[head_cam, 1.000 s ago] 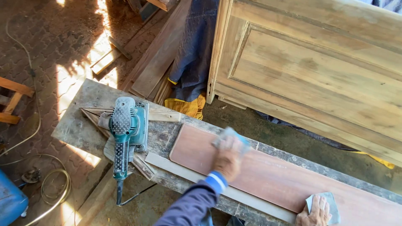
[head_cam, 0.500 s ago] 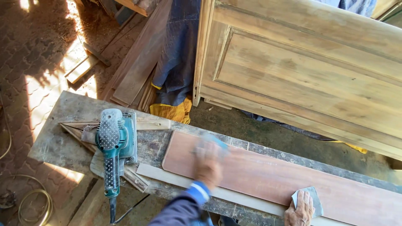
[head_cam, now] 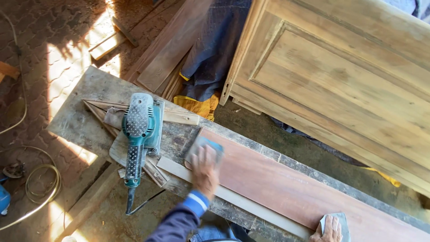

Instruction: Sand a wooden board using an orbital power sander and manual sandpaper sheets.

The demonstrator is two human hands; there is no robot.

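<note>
Our left hand [head_cam: 204, 166] presses a grey sheet of sandpaper [head_cam: 204, 147] flat against the near-left end of the long reddish-brown wooden board [head_cam: 286, 188], fingers spread over the sheet rather than curled round it. Farther along that board, at its lower edge, our right hand [head_cam: 330, 231] rests on a second grey sandpaper sheet [head_cam: 339, 224]; whether it grips we cannot tell. Just left of the board's end, a teal electric sander [head_cam: 139, 134] lies untouched on the worn grey workbench [head_cam: 85, 121].
</note>
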